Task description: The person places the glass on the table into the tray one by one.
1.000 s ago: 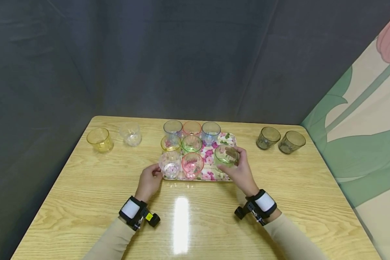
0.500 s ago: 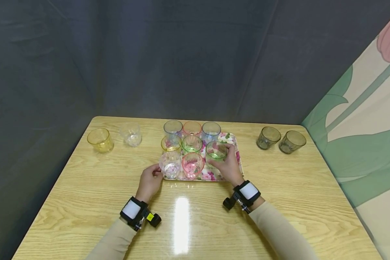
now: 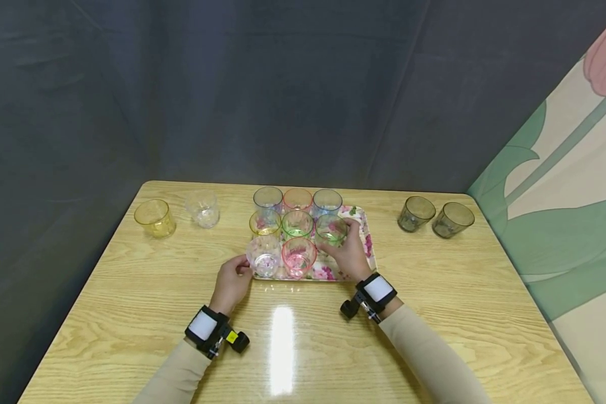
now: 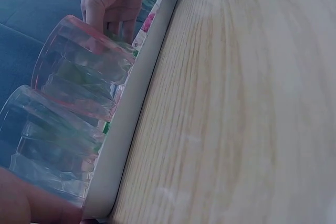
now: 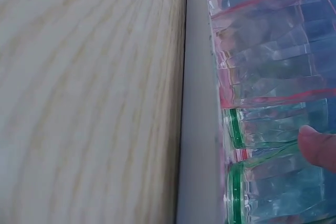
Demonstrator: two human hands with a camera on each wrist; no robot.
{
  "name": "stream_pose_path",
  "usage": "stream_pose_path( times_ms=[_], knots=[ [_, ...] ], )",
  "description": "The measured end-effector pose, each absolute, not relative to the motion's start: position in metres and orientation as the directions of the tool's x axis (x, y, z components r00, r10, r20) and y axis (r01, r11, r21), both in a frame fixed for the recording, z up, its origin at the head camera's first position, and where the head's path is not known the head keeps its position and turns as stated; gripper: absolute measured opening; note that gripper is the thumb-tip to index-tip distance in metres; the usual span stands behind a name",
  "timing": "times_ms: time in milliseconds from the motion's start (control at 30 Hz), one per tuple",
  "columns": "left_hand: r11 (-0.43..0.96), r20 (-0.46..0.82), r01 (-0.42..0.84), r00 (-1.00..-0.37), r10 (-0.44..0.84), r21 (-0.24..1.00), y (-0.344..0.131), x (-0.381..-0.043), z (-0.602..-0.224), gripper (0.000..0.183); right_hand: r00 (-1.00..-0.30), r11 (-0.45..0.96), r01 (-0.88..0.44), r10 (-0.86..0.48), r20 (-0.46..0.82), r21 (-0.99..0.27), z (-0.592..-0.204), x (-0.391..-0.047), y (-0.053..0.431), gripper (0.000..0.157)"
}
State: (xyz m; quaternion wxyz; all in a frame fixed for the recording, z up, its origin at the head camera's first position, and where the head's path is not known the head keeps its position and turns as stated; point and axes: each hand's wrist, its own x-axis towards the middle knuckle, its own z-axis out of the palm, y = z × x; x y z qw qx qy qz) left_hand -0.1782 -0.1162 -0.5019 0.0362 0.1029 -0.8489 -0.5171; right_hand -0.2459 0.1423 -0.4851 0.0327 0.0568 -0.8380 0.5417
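Left hand [image 3: 230,284]: pinches floral tray [image 3: 328,273] corner.
Right hand [image 3: 350,255]: grips green-rimmed tumbler [image 3: 330,229].
Middle tumbler [image 3: 298,224]: could tip if crowding makes rims knock.

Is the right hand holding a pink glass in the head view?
No, the head view shows the right hand holding a green glass, beside another green glass.
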Motion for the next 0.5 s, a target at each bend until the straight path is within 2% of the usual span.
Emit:
stream_pose_path(
  times_ms=[500],
  knots=[
    [0.439,-0.020,-0.111,-0.978,-0.206,0.892,-0.1179,-0.1798,-0.5052,0.032,-0.995,0.425,-0.098,-0.039,0.090,-0.900,-0.4867,-0.2547,0.1402,0.081]
  ],
)
